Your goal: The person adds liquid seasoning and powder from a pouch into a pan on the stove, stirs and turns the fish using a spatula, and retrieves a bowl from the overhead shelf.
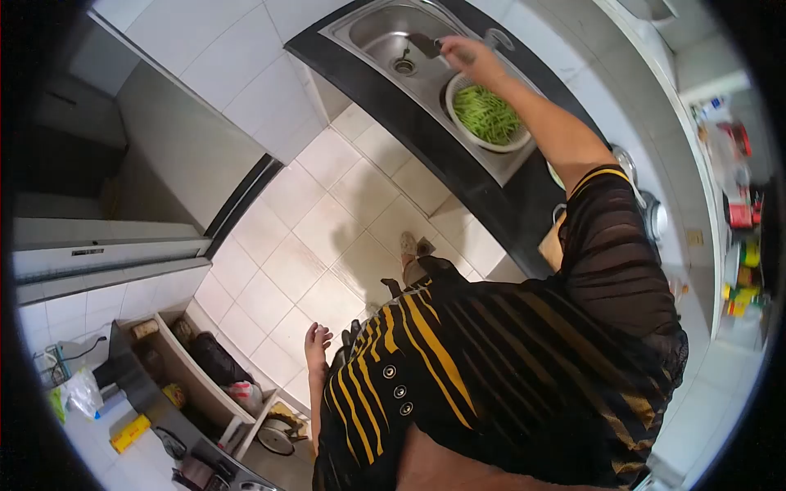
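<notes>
One kitchen knife [423, 45] is over the stainless-steel sink [370, 31], its blade reaching out from the right hand [468, 57]. The tip points toward the upper left of the view, away from the forearm, and the knife's long axis slants roughly along the length of the sink, near the drain strainer [404, 66]. The fingers of the right hand are closed around the handle end; motion blur hides their exact grip, and whether the blade touches the metal cannot be told. The left hand [318, 340] hangs beside the striped black-and-yellow garment [409, 344], its fingers loosely curled and open, with nothing visible in them.

Close to the right hand is the curved faucet [499, 38], on the wall side of the sink. A white colander [514, 148] full of green bean strips [485, 113] sits at the sink, below the hand in the view, and the right forearm passes over its wall-side edge, partly covering it. The black tabletop [385, 123] runs along the front of the sink. Farther down it, a wooden board [553, 242] is partly hidden by the sleeve [610, 237]. Bottles and packets line the wall shelf [711, 192] at the right.
</notes>
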`<state>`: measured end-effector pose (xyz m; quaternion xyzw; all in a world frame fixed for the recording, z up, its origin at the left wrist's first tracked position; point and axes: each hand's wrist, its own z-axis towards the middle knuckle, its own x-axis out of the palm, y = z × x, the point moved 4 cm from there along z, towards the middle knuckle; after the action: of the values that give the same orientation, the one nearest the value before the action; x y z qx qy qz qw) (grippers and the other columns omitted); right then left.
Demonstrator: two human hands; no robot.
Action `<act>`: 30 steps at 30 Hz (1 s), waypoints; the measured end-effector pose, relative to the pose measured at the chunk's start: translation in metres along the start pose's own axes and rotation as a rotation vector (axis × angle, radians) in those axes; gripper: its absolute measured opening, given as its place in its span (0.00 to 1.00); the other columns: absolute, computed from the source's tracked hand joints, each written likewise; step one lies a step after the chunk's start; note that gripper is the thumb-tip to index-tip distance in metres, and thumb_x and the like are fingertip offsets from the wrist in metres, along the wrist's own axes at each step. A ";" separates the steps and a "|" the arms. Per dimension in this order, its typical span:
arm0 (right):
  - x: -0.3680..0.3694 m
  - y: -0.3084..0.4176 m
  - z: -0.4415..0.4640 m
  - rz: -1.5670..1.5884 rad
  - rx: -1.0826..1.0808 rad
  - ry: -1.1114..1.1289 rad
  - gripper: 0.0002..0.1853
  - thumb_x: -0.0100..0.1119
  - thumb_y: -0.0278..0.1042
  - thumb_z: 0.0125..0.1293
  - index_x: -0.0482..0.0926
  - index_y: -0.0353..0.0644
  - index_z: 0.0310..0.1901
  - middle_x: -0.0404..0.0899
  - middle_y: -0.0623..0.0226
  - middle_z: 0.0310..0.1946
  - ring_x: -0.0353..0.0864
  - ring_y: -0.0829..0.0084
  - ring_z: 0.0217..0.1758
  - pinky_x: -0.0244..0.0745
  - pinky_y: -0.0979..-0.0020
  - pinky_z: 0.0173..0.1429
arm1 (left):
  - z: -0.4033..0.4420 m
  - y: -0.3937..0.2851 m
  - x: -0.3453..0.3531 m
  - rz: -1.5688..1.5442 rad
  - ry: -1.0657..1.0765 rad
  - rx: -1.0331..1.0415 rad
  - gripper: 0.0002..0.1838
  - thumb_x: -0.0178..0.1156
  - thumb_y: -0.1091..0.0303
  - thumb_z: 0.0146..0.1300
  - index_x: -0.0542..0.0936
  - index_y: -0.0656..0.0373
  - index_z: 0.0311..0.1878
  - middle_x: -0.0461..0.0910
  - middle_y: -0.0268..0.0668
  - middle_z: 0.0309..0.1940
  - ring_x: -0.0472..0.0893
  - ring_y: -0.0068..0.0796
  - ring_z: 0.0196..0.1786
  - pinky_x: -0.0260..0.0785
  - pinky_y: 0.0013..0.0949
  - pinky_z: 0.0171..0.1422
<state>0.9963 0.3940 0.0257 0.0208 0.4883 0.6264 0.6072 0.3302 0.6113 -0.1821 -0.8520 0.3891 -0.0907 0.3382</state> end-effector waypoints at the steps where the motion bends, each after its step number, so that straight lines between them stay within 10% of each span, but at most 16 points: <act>1: 0.017 -0.001 0.005 -0.266 -0.320 0.200 0.11 0.58 0.23 0.53 0.77 0.50 0.38 0.79 0.70 0.37 0.77 0.64 0.41 0.73 0.67 0.46 | 0.000 -0.005 0.013 -0.012 0.002 -0.030 0.31 0.56 0.55 0.62 0.63 0.64 0.63 0.77 0.40 0.44 0.77 0.27 0.44 0.67 0.29 0.47; 5: 0.044 -0.035 0.013 -0.579 -0.298 0.758 0.12 0.58 0.22 0.49 0.73 0.51 0.35 0.74 0.72 0.39 0.71 0.61 0.46 0.71 0.62 0.49 | 0.016 -0.022 0.056 0.073 0.035 -0.043 0.31 0.56 0.56 0.62 0.64 0.65 0.63 0.77 0.40 0.43 0.76 0.28 0.44 0.67 0.29 0.48; 12: 0.019 -0.054 0.016 -0.718 -0.403 0.937 0.13 0.60 0.21 0.43 0.71 0.48 0.31 0.72 0.73 0.38 0.68 0.61 0.41 0.69 0.60 0.48 | 0.048 -0.066 0.093 0.256 0.166 0.051 0.28 0.58 0.57 0.62 0.67 0.64 0.60 0.76 0.36 0.40 0.75 0.24 0.42 0.66 0.28 0.49; 15: 0.002 -0.040 0.021 -0.580 -0.133 0.724 0.10 0.60 0.23 0.49 0.71 0.49 0.32 0.76 0.73 0.39 0.71 0.63 0.43 0.72 0.63 0.48 | 0.063 -0.080 0.090 0.287 0.195 0.078 0.27 0.58 0.59 0.62 0.67 0.65 0.60 0.76 0.36 0.40 0.74 0.23 0.42 0.66 0.27 0.48; 18: -0.029 0.006 0.001 -0.268 -0.139 0.049 0.04 0.58 0.29 0.59 0.73 0.47 0.35 0.78 0.68 0.44 0.76 0.63 0.45 0.76 0.67 0.49 | 0.077 -0.089 0.084 0.341 0.249 0.108 0.27 0.59 0.59 0.62 0.67 0.65 0.60 0.76 0.35 0.39 0.75 0.23 0.42 0.66 0.27 0.48; 20: -0.052 0.014 -0.044 0.564 0.505 -0.402 0.09 0.55 0.40 0.65 0.75 0.43 0.37 0.77 0.58 0.45 0.80 0.62 0.43 0.77 0.66 0.50 | 0.084 -0.096 0.084 0.414 0.321 0.129 0.27 0.59 0.59 0.62 0.68 0.65 0.60 0.76 0.35 0.39 0.75 0.23 0.42 0.66 0.27 0.48; 23: -0.079 0.077 -0.140 0.937 0.663 -0.688 0.14 0.53 0.45 0.66 0.73 0.41 0.38 0.77 0.55 0.45 0.80 0.60 0.43 0.78 0.64 0.50 | 0.094 -0.103 0.083 0.508 0.481 0.135 0.26 0.58 0.60 0.62 0.68 0.65 0.60 0.76 0.34 0.39 0.75 0.23 0.41 0.66 0.27 0.49; 30: -0.100 0.287 -0.397 0.876 0.812 -1.312 0.17 0.49 0.51 0.66 0.71 0.43 0.38 0.75 0.48 0.49 0.80 0.55 0.41 0.79 0.61 0.51 | 0.138 -0.101 0.064 0.907 0.869 0.307 0.24 0.59 0.62 0.62 0.70 0.66 0.58 0.77 0.35 0.35 0.76 0.23 0.39 0.68 0.26 0.45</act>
<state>0.5642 0.1448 0.0584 0.7746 0.1747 0.4429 0.4164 0.4923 0.6820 -0.2278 -0.4306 0.7945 -0.3301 0.2727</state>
